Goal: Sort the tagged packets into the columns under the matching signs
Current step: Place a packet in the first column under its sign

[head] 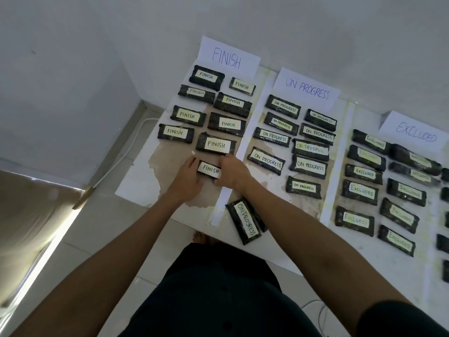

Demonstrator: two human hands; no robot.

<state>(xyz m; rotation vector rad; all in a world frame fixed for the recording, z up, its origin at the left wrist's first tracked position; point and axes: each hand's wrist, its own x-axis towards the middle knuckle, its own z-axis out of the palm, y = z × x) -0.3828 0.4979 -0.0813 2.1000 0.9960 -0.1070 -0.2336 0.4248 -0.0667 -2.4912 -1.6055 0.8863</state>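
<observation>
A dark packet tagged FINISH [209, 169] lies at the near end of the column under the FINISH sign [227, 58]. My left hand [188, 177] holds its left end and my right hand [232, 171] grips its right end. Several other FINISH packets fill that column above it. A packet tagged ON PROGRESS [245, 221] lies lengthwise at the table's front edge, apart from the column under the ON PROGRESS sign [307, 90]. Further right, the EXCLUDED sign [415, 135] heads several EXCLUDED packets.
White paper strips [224, 195] divide the columns on the white table [136, 181]. A wall closes the back. A white cable [126, 152] runs down the floor on the left. More dark packets sit at the far right edge [444, 242].
</observation>
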